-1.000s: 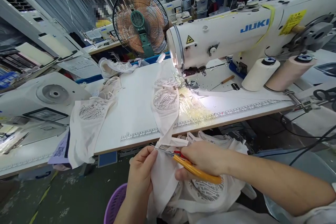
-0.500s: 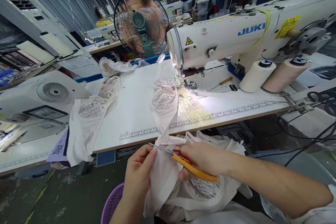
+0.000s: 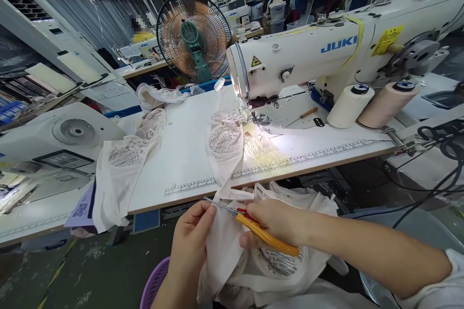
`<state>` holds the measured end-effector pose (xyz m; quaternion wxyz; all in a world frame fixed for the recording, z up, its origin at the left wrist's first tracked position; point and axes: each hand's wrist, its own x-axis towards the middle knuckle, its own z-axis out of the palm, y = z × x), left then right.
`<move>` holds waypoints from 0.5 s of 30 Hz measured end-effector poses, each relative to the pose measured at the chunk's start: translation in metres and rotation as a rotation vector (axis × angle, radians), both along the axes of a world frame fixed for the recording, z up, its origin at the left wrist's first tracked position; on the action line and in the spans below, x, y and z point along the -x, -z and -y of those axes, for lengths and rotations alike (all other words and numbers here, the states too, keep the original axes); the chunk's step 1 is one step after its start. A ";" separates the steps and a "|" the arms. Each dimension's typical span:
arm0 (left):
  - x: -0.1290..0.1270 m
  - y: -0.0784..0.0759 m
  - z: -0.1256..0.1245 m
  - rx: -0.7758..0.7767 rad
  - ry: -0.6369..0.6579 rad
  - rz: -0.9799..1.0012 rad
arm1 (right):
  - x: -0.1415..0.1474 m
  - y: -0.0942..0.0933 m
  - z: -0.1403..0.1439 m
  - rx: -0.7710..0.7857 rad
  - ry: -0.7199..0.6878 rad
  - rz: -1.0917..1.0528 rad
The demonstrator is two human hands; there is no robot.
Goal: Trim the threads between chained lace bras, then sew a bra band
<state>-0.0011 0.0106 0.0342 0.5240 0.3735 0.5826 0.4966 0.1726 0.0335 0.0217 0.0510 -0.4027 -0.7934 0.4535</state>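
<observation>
Head view: your bare right grip (image 3: 273,222) is clasped round the orange-handled metal scissors (image 3: 273,240), just off the near edge of the white, ruler-marked tabletop (image 3: 181,149). Long axis slants: handles lower right, tips upper left, at your bare left grip (image 3: 192,234). Blades slim, silver; red near the pivot; handle smooth, curved.

Left grip is pinching the white fabric garment with lace cups (image 3: 223,246) beside the blade tips. Garment's long axis runs away from you, narrowing at the tabletop edge, up to lace cups under the white sewing machine (image 3: 290,60). Cloth thin, limp, creased; lace openwork, leafy.
</observation>
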 end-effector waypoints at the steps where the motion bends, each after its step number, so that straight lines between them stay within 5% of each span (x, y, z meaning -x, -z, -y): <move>1: 0.000 0.000 0.000 -0.001 -0.002 -0.003 | 0.000 0.003 0.000 0.019 0.028 -0.034; 8: 0.002 0.005 0.006 -0.044 0.028 -0.084 | -0.007 -0.006 -0.001 -0.072 0.365 -0.409; 11: -0.004 0.006 0.012 -0.127 0.047 -0.150 | -0.003 -0.016 0.000 -0.087 0.351 -0.636; 15: -0.008 0.007 0.016 -0.185 0.076 -0.235 | 0.015 -0.010 -0.001 -0.007 0.319 -0.640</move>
